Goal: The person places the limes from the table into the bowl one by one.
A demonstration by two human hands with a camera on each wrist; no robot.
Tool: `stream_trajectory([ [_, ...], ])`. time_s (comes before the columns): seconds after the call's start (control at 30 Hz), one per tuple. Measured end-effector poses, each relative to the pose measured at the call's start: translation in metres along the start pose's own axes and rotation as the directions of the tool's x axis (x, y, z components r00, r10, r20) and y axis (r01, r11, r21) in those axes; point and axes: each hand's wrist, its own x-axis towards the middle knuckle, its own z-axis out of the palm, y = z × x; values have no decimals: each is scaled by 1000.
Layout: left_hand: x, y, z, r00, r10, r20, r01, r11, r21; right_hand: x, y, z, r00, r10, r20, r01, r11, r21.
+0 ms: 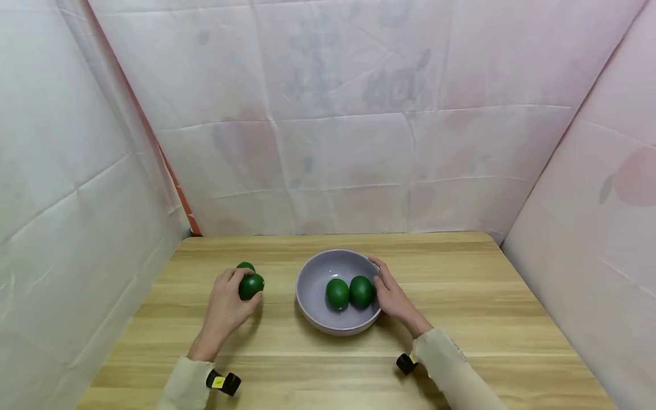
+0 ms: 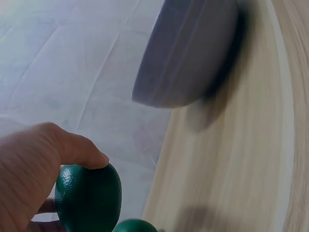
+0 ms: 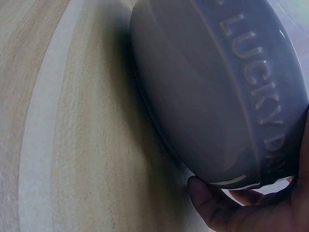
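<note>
My left hand (image 1: pixel 229 302) grips a smooth dark green avocado (image 1: pixel 251 287) between thumb and fingers, left of the bowl. In the left wrist view, the thumb lies across the top of this avocado (image 2: pixel 89 198). Just behind it is a second avocado (image 1: pixel 245 266), partly hidden. A grey-lilac bowl (image 1: pixel 312 285) stands upright mid-table, with one avocado (image 1: pixel 337 294) and another avocado (image 1: pixel 361 292) side by side inside. My right hand (image 1: pixel 393 296) holds the bowl's right side at the rim. In the right wrist view, its fingers curl against the bowl's lettered outer wall (image 3: pixel 207 96).
The wooden table (image 1: pixel 318 376) has rounded far corners. Pale printed cloth (image 1: pixel 333 171) hangs behind it and along both sides. A black band with a camera (image 1: pixel 225 382) is on the left sleeve, and another camera (image 1: pixel 406 363) is at the right wrist.
</note>
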Motion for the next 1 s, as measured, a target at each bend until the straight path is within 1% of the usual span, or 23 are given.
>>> stream_trajectory([
  [0.13, 2, 9, 3, 999, 27, -22, -28, 999, -32, -2, 2, -3, 1000, 5, -1, -5, 1000, -2],
  [0.2, 1, 13, 5, 999, 40, -21, -41, 998, -48, -6, 3, -3, 1000, 13, -7, -13, 1000, 2],
  [0.37, -3, 19, 10, 999, 44, -20, -45, 996, -82, -12, 4, -2, 1000, 27, 13, -27, 1000, 4],
  [0.5, 0, 26, 11, 997, 70, -32, -73, 993, -95, -11, 2, 0, 1000, 21, 14, -22, 1000, 18],
  [0.6, 4, 31, 11, 995, 93, -22, -95, 990, -108, -12, 0, -1, 1000, 24, 6, -24, 999, 23],
  [0.8, 8, 44, 14, 994, 113, -4, -112, 984, -137, -11, 1, -3, 1000, 24, 10, -25, 1000, 13],
  [1.0, 11, 55, 20, 985, 173, 9, -169, 973, -157, -10, 4, -3, 1000, 17, -17, -17, 1000, -1],
])
